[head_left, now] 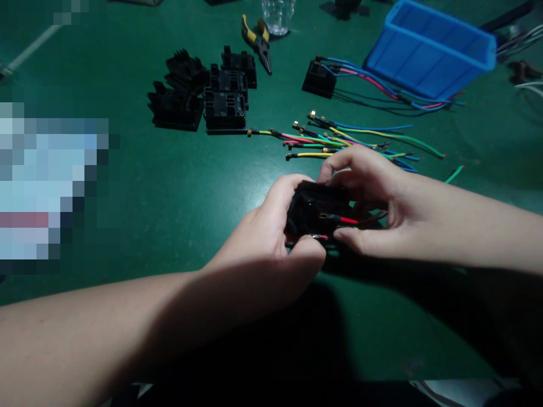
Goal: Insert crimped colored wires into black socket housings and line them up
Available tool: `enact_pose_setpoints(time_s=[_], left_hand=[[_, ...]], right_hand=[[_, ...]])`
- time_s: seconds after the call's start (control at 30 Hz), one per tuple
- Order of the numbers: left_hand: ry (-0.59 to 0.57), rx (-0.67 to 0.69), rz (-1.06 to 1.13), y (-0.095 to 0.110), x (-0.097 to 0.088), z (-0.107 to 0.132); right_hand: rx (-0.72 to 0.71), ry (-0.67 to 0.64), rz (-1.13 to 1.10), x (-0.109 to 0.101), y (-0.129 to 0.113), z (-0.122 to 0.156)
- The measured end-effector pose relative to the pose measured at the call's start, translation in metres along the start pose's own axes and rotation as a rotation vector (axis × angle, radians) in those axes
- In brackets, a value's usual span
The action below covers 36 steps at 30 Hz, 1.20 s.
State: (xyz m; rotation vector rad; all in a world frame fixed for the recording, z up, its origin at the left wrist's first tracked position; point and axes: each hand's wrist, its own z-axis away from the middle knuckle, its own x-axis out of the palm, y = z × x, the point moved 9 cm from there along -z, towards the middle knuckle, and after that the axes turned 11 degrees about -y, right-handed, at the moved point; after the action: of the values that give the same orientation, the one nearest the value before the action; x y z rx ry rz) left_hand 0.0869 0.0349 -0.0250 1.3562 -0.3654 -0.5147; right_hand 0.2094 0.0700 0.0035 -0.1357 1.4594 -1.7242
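My left hand (288, 237) is wrapped round a black plastic housing (318, 198), its thumb along the near side by a small metal terminal with a red wire. At the right side of the housing, my right hand (369, 203) is closed with its fingertips around several wires. One of these, a red wire (348, 220) with a brass terminal and black sleeve, lies across the housing's face. Which wires the right fingers actually pinch is partly hidden. Just beyond my hands lies a bunch of coloured wires (339, 135) with brass terminals.
Several black housings (224, 107) stand to the far left of my hands. Yellow-handled pliers (259, 45) lie beside a clear glass (279, 17). A wired black housing (320, 79) sits near a blue bin (432, 51). Everything rests on a green tabletop (169, 186).
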Motion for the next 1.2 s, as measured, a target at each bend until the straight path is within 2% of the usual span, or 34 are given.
enact_pose_setpoints(time_s=[0.1,0.2,0.4,0.63,0.97,1.2], left_hand=[[0.002,0.013,0.003,0.000,0.000,0.000],[0.002,0.026,-0.030,0.000,-0.002,0.001],[-0.003,0.050,-0.076,0.002,-0.002,0.002],[0.033,0.042,-0.004,-0.004,-0.004,0.000],[0.037,0.050,0.021,-0.006,-0.003,0.000],[-0.020,0.087,0.031,0.004,-0.003,0.002]], right_hand=[[-0.058,-0.157,0.135,0.010,-0.007,-0.001],[-0.121,-0.182,0.199,0.010,-0.009,0.000],[-0.184,-0.135,0.310,0.009,-0.012,0.000],[-0.267,-0.139,0.425,0.013,-0.019,0.001],[-0.278,-0.167,0.459,0.012,-0.022,0.000],[-0.271,-0.143,0.514,0.012,-0.022,0.004]])
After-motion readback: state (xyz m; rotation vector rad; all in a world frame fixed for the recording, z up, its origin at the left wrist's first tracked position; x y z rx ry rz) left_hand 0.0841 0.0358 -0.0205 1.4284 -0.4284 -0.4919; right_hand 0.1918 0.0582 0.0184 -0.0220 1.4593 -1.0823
